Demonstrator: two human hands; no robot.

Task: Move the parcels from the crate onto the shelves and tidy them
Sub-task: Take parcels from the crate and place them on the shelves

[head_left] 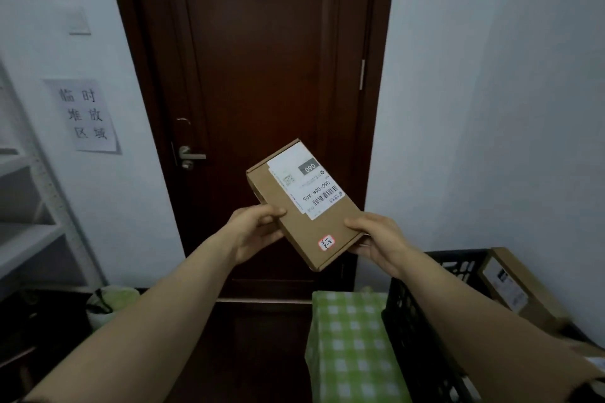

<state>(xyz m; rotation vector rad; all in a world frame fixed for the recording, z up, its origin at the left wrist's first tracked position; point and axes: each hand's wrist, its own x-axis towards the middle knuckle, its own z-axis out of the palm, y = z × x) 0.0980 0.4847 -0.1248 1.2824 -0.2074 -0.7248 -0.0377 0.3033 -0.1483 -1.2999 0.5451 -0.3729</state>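
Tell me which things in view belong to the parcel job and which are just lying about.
Part of the job: flat parcel, held by the left hand and right hand; black crate; second parcel in the crate; white shelves.

Just lying about: dark door; paper sign; green checked cloth; wall switch.

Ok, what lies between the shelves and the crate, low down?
In the head view, a green-and-white bag sits by the shelves, and a green checked cloth lies beside the crate; dark floor shows between them.
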